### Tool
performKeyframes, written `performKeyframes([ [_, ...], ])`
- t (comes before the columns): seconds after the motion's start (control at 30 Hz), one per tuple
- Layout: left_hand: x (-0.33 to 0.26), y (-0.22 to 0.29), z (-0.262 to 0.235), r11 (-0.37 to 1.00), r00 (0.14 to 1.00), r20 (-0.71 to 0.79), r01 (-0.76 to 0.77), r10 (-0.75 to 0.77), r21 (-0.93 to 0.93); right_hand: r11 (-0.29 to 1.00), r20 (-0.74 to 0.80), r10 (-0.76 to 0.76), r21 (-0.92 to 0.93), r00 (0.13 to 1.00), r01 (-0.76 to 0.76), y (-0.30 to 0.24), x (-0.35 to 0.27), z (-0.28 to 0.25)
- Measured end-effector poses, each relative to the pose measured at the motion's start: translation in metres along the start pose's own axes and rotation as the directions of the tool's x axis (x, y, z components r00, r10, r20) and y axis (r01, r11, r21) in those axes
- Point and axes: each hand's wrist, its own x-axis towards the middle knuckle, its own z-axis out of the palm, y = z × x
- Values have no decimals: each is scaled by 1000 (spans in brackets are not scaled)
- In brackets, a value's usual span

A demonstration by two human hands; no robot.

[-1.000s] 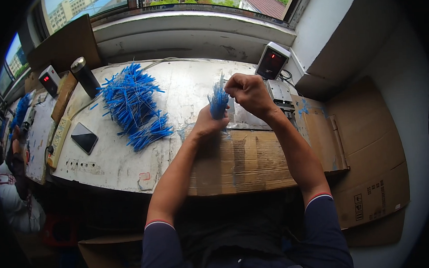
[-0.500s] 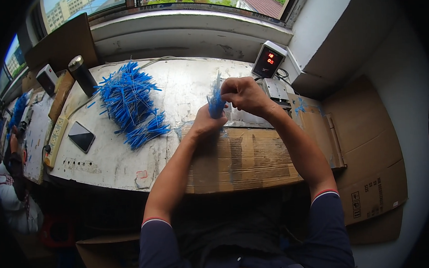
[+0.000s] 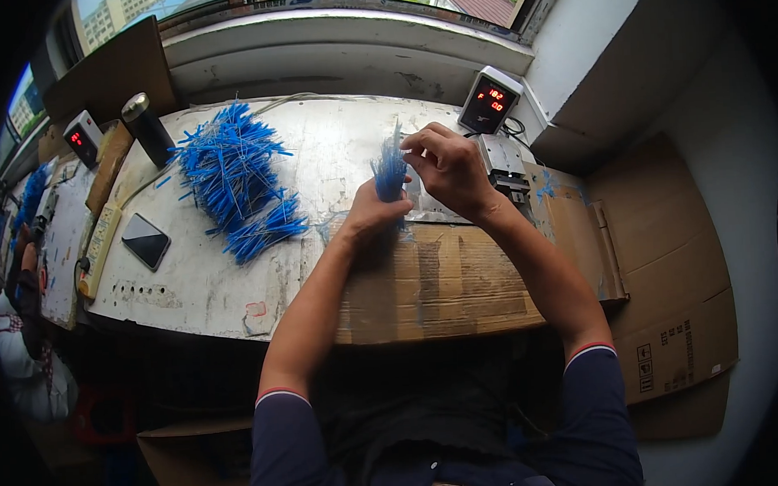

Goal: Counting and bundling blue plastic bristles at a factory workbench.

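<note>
In my left hand stands a bundle of thin blue plastic strands, gripped round its lower part. Pale, wispy ends stick up from the top of it. My right hand is beside the bundle's upper part, fingers curled and thumb and fingertips pinched together. Whether a single strand is between those fingertips is too small to make out. To the left lies a large heap of similar blue strands, with a smaller pile at its near edge.
A flat cardboard sheet covers the bench's near edge. Behind my right hand stand a metal fixture and a box with a red display. Further left are a phone, a dark flask and a power strip. Another person's arm shows far left.
My right hand has shifted slightly up and outward beside the bundle. My left hand still holds the bundle in nearly the same place.
</note>
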Motion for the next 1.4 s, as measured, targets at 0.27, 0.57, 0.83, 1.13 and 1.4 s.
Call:
performKeyframes([
  [0.27,0,-9,2,985,999,-42,-18,26,174,997,108,-48,-60,993,55,-1,1,11],
  [0.57,2,-9,3,994,997,-63,-34,40,101,902,-152,312,358,938,-242,2,10,-2],
  [0.83,5,-11,2,1000,997,-79,-6,6,-4,724,-69,467,603,882,-336,13,-17,-4],
  [1.13,-8,7,19,942,965,-222,-56,136,332,984,-135,178,40,975,-174,-3,-43,59],
  [1.4,-5,8,15,936,958,-273,15,87,353,868,-188,453,314,871,-384,1,-41,53],
])
